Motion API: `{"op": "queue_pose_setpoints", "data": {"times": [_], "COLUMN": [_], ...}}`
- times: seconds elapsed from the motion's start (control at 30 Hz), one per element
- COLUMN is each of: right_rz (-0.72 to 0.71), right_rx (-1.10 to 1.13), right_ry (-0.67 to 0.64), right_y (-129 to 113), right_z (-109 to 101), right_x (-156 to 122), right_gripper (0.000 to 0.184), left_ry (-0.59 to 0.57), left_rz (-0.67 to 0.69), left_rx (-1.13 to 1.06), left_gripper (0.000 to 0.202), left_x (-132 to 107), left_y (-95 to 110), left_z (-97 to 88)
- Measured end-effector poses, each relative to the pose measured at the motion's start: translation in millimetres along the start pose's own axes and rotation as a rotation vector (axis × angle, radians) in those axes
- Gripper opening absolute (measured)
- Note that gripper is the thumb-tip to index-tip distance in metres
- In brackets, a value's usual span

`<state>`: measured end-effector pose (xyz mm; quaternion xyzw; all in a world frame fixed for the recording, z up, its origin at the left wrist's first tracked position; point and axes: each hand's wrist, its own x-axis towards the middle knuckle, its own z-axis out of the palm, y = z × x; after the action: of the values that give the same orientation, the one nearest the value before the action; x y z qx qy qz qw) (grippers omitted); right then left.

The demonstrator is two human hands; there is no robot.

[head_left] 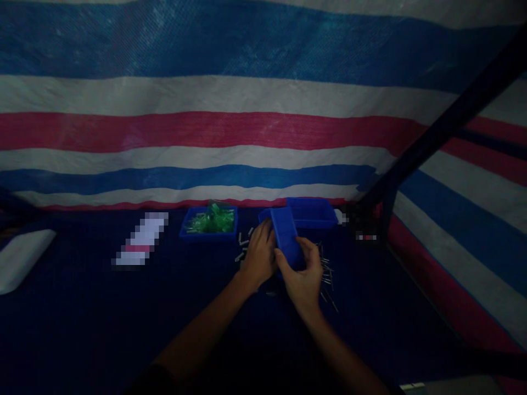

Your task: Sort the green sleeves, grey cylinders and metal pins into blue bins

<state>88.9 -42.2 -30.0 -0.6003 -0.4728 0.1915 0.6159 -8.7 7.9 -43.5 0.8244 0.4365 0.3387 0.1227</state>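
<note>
A small blue plastic bin [287, 233] is tilted up on edge above the dark tabletop. My right hand [303, 270] grips its near end, thumb on the left side and fingers around the right. Against the bin's left side, my left hand [260, 253] has its fingers stretched forward, the tips partly hidden. Short silver metal pieces [242, 241] lie just left of that hand. Thin metal rods [327, 269] are scattered to the right of my right hand. Part of another blue surface [264, 215] shows behind my left fingertips; its shape is mostly covered.
A blue tray [209, 238] with green, clear-looking pieces stands at the back, left of my hands. Behind the hands sits a wider blue bin [315, 215]. A white object [25, 258] lies far left. Striped sheeting [247, 131] and a dark slanted frame bar [436, 131] enclose the table.
</note>
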Motion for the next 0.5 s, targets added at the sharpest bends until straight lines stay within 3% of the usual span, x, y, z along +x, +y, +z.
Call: {"op": "queue_pose_setpoints", "data": {"times": [0.27,0.4,0.5], "right_rz": [-0.143,-0.258,-0.385], "right_rx": [-0.221,-0.333,-0.354], "right_ry": [-0.079,-0.170,-0.325], "right_y": [-9,-16,-17], "right_z": [2,1,-2], "right_x": [3,0,6], "right_gripper": [0.044,0.044,0.046], "left_ry": [0.035,0.142,0.235], "left_rz": [-0.172,-0.258,-0.306], "left_rx": [-0.042,-0.176,-0.239], "left_gripper": [0.036,0.030,0.017], "left_x": [-2,-12,-19], "left_y": [3,-6,-14], "left_z": [-0.2,2.2,-0.4]}}
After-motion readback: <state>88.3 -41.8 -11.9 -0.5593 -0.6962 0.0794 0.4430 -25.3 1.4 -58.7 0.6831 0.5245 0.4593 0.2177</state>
